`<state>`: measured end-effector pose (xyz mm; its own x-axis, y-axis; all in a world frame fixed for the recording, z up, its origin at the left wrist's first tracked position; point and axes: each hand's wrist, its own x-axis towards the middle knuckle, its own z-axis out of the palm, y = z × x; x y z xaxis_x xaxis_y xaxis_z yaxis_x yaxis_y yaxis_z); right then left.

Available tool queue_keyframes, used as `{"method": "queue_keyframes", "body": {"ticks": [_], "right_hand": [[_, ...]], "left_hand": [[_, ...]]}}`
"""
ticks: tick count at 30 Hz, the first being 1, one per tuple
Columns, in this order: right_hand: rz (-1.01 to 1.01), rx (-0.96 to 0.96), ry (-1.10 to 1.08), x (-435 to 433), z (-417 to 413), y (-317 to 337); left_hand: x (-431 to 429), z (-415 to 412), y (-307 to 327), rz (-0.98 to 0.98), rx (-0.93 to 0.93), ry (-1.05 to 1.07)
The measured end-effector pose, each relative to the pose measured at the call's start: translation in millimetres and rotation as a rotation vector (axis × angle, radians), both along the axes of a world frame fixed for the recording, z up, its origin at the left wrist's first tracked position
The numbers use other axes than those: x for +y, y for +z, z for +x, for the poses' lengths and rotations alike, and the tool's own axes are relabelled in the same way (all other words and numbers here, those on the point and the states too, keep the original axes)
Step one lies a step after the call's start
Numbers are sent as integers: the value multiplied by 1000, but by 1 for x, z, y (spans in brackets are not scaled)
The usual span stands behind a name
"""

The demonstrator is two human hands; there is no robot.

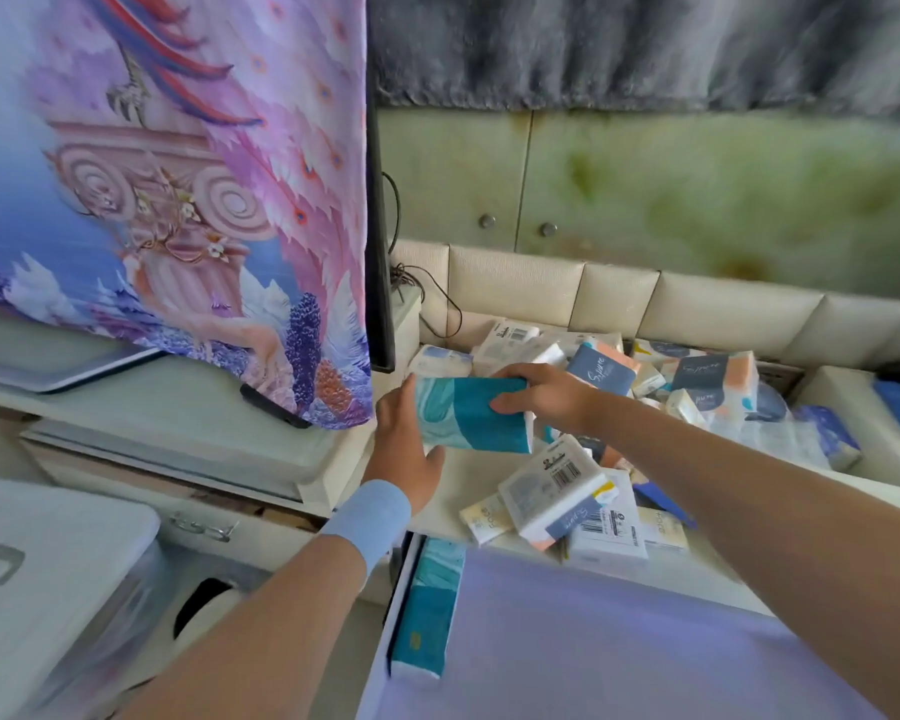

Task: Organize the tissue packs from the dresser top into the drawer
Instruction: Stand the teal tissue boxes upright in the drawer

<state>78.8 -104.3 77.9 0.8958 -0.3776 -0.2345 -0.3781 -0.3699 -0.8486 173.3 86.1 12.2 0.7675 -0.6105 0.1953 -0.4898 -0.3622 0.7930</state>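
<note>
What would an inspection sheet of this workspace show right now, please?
Surface: dresser top, cream, largely covered by packs.
Job's things: teal tissue pack held above the dresser; pile of tissue packs lying loose on it; second teal pack in the open drawer, against its left wall.
Clutter: black phone under the printed cloth.
Grippers: left hand and right hand both grip the held pack.
Cables: black cable right of the cloth.
Surroundings: padded cream wall behind.
</note>
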Motion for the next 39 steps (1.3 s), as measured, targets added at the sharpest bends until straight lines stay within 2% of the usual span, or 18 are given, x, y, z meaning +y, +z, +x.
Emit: {"method": "queue_keyframes", "body": {"ticks": [4, 7, 10, 15, 17, 18, 21, 23, 26, 30, 32, 36, 39], "right_hand": [[183, -3, -115, 6, -43, 11], [420, -71, -254, 10, -82, 11], [600, -190, -238, 23, -122, 15], [709, -192, -148, 37, -174, -3], [660, -148, -117, 44, -191, -15], [571, -107, -113, 49, -199, -19], [270, 98, -71, 62, -214, -33], [170, 255, 22, 70, -215, -43], [141, 339, 59, 83, -209, -61], [131, 415, -48, 93, -197, -96], [157, 452, -95, 97, -190, -112], [146, 421, -236, 107, -173, -144], [94, 412, -300, 119, -164, -157]], "left_hand": [[9, -25, 13, -89, 99, -55], [15, -46, 22, -74, 125, -110], [19, -66, 28, -51, 86, -177], [23, -84, 35, 131, -8, -321], [25, -86, 34, 223, 30, -376], [26, -89, 33, 272, 61, -403], [25, -98, 24, 414, 65, -489], [25, -107, 14, 476, 73, -534], [27, -115, -6, 537, 124, -545], [26, -118, -29, 655, 82, -508], [28, -114, -39, 715, 11, -472], [38, -99, -60, 944, -259, -478], [44, -89, -80, 1093, -289, -516]]}}
